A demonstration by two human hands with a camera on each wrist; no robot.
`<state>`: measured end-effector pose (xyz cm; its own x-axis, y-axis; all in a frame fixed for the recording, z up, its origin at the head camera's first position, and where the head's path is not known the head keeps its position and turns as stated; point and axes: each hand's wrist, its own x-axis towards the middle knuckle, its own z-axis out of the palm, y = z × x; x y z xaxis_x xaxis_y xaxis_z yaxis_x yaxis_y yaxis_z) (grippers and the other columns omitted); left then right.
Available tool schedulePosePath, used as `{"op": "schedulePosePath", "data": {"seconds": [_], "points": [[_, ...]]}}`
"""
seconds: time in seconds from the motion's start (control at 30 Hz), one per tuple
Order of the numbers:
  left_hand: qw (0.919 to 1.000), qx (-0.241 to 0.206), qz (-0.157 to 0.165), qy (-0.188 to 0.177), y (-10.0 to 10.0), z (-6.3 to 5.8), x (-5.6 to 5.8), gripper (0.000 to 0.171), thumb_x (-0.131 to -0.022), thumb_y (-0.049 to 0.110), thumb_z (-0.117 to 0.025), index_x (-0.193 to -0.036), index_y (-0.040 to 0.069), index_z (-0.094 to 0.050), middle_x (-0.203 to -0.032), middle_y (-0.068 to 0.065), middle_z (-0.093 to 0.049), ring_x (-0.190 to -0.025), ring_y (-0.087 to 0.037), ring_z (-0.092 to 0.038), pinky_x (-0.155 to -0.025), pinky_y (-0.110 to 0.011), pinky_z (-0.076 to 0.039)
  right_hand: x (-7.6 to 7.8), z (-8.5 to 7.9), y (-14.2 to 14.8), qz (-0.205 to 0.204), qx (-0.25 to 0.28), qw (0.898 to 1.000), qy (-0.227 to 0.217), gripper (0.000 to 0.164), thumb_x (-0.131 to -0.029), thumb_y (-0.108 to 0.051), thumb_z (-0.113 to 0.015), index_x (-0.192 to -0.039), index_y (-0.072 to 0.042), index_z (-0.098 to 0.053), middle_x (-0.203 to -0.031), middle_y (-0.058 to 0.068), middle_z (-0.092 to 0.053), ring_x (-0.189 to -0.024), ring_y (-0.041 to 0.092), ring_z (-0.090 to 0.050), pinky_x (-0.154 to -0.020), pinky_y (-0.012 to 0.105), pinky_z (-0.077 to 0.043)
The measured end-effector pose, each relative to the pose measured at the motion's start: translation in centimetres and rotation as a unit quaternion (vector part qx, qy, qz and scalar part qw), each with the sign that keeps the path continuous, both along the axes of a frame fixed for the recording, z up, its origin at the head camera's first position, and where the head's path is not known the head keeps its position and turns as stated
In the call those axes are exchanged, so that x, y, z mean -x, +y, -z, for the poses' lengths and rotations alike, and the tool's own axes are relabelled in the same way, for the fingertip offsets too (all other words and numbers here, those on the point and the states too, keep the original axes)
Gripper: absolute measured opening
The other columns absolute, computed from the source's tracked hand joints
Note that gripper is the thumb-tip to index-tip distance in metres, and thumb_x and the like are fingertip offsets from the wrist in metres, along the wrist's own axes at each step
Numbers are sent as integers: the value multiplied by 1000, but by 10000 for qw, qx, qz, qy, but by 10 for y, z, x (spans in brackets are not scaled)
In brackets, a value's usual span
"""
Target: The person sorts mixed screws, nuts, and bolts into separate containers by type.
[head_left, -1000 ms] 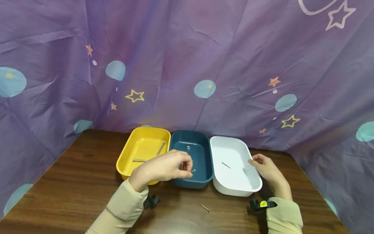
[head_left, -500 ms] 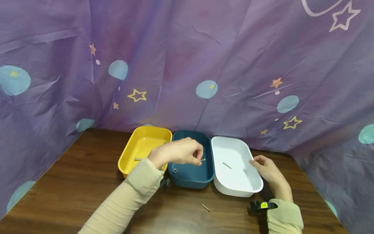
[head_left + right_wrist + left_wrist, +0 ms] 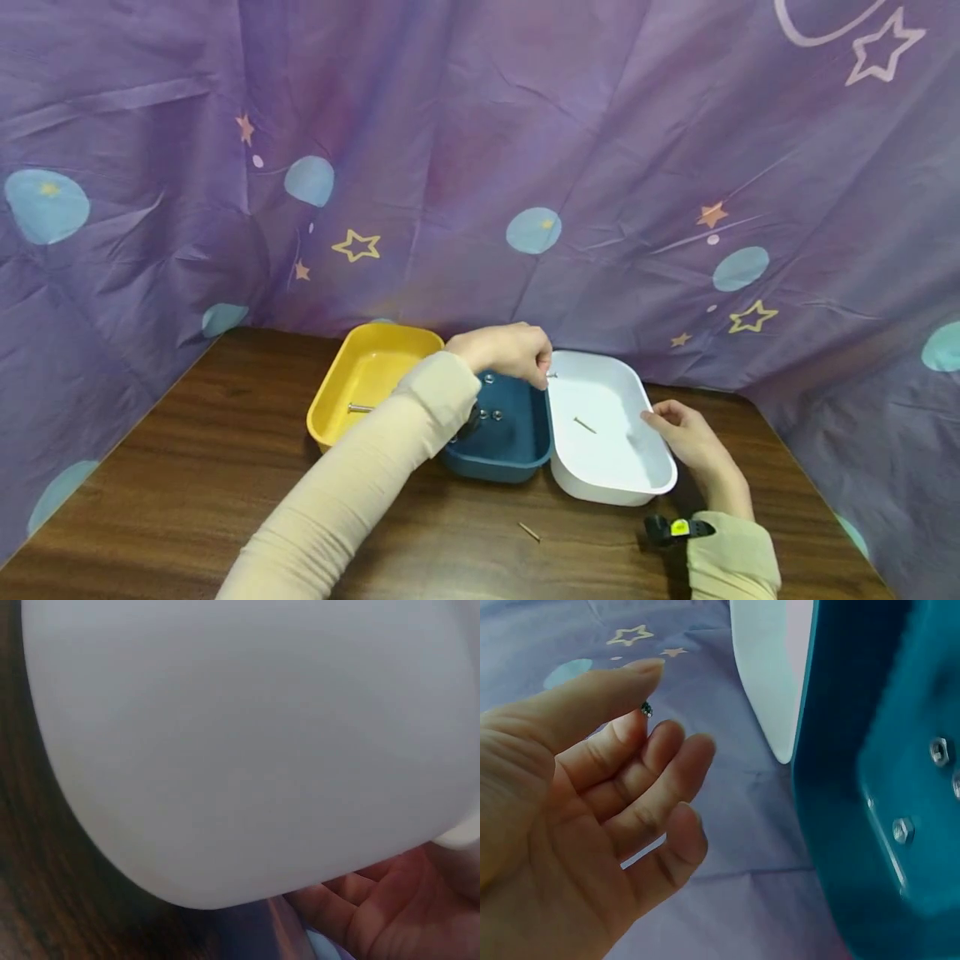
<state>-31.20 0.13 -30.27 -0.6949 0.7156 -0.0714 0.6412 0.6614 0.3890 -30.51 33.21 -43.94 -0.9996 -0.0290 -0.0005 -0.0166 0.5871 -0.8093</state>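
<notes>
My left hand [image 3: 510, 350] reaches over the boundary between the blue tray [image 3: 498, 468] and the white tray [image 3: 611, 493]. Between thumb and index finger it pinches a small screw [image 3: 552, 375], whose head end [image 3: 646, 710] shows in the left wrist view. The other fingers are loosely curled. At the white tray's right rim, my right hand [image 3: 693, 442] grips the edge, thumb at the rim and fingers outside the wall. In the right wrist view the tray wall [image 3: 240, 765] hides part of that hand [image 3: 405, 915]. One thin screw [image 3: 585, 425] lies inside the white tray.
Several nuts [image 3: 497, 415] lie in the blue tray. To its left stands a yellow tray [image 3: 321, 400] with a larger bolt [image 3: 360, 408], partly behind the left sleeve. Another brass-coloured screw [image 3: 529, 532] lies on the wooden table in front. A purple curtain [image 3: 450, 167] hangs behind the trays.
My left hand has moved right and away from me, from over the blue tray to the white tray's left edge, carrying the screw. The right hand has kept its hold on the rim.
</notes>
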Motion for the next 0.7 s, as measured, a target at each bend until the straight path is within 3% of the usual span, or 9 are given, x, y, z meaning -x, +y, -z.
{"op": "schedulePosePath", "data": {"seconds": [0.3, 0.7], "points": [[9994, -335, -123, -38, 32, 18, 19, 22, -89, 20, -72, -70, 15, -61, -65, 7, -51, -62, -8, -46, -59, -20, -38, 0, 1, -2, 4, 91, 9999, 79, 29, -98, -20, -60, -105, 8, -54, -81, 5, -57, -71, 13, -54, -60, 27, -46], [9962, -708, -453, -218, 64, 42, 31, 19, -88, 22, -74, -73, 15, -65, -68, 8, -54, -66, -7, -48, -59, -19, -39, -1, 1, 2, 77, -29, 9999, -112, 32, -98, -24, -61, -106, 6, -55, -83, 5, -58, -73, 15, -55, -62, 28, -47]]}}
